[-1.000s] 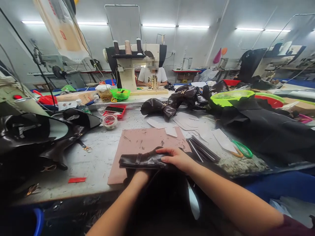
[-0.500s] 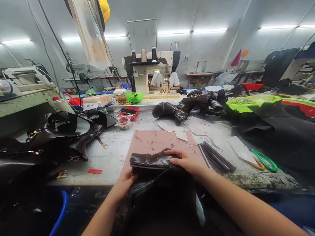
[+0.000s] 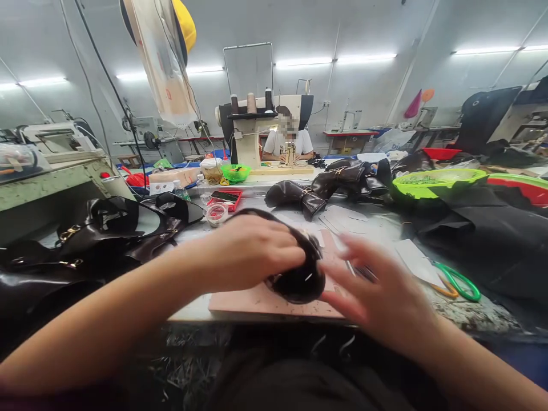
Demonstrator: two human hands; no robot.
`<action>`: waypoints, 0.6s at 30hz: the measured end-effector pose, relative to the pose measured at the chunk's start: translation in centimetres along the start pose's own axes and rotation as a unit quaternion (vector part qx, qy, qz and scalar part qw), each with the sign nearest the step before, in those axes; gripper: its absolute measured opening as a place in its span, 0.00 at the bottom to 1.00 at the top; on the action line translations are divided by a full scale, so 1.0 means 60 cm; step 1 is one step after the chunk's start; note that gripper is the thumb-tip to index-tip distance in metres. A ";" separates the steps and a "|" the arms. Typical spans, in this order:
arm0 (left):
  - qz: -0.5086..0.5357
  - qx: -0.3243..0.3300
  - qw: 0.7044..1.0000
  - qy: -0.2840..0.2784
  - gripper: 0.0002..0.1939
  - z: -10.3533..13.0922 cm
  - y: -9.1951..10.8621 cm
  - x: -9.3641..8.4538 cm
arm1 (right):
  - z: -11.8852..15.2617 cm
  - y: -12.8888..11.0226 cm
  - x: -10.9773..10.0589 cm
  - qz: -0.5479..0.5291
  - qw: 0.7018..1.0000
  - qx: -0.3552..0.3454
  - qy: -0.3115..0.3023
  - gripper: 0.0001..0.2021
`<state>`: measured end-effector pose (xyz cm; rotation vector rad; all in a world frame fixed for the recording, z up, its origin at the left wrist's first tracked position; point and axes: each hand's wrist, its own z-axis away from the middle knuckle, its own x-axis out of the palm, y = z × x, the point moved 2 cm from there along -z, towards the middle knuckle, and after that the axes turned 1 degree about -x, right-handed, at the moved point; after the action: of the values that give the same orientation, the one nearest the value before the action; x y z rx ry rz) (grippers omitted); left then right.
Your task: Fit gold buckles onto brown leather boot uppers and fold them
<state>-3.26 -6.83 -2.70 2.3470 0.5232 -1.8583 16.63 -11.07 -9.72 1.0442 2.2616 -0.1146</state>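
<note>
A shiny dark brown leather boot upper (image 3: 302,285) is curled over the pink board (image 3: 240,302), its opening facing me. My left hand (image 3: 250,251) is closed on it from the left, with the fingers bent over its edge. Beside its right side is my right hand (image 3: 377,285), fingers spread and smeared by motion; the fingertips are close to the leather, and I cannot tell if they touch. Part of the upper is hidden behind my left hand. Dark strips (image 3: 363,271) lie partly covered behind my right hand.
More boot uppers lie at the left (image 3: 141,240) and at the back (image 3: 295,197). Green-handled scissors (image 3: 460,282) and pale pattern pieces (image 3: 415,257) are at the right, near a lime basket (image 3: 436,181). Beyond stands a sewing machine (image 3: 246,140), with a person (image 3: 302,142) behind it.
The boot upper has gone from lying folded flat near the board's front edge to a curled shape over the board. My left hand has moved up over it; my right hand has let go and spread.
</note>
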 end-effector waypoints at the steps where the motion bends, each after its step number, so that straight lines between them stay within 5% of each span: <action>1: -0.025 0.048 0.997 -0.055 0.08 -0.014 0.002 0.026 | 0.003 -0.003 0.014 -0.004 0.999 -0.044 -0.027 0.10; 3: -0.055 0.071 0.990 -0.110 0.05 -0.026 -0.004 0.077 | 0.012 -0.002 0.043 -0.028 0.991 -0.098 -0.087 0.05; 6: -0.082 0.036 0.990 -0.111 0.04 -0.022 -0.017 0.122 | 0.023 0.011 0.059 -0.067 0.982 -0.118 -0.136 0.06; 12: -0.159 -0.050 0.986 -0.018 0.03 -0.012 -0.012 0.132 | 0.014 0.008 0.033 -0.131 0.967 -0.172 -0.137 0.14; 18: -0.141 -0.033 0.987 0.067 0.05 -0.006 -0.002 0.130 | 0.003 -0.011 0.028 -0.155 0.985 -0.054 -0.048 0.09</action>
<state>-1.46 -5.01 -10.11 2.4730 0.9632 -1.7604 15.44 -10.46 -10.93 0.6129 2.2987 -0.1654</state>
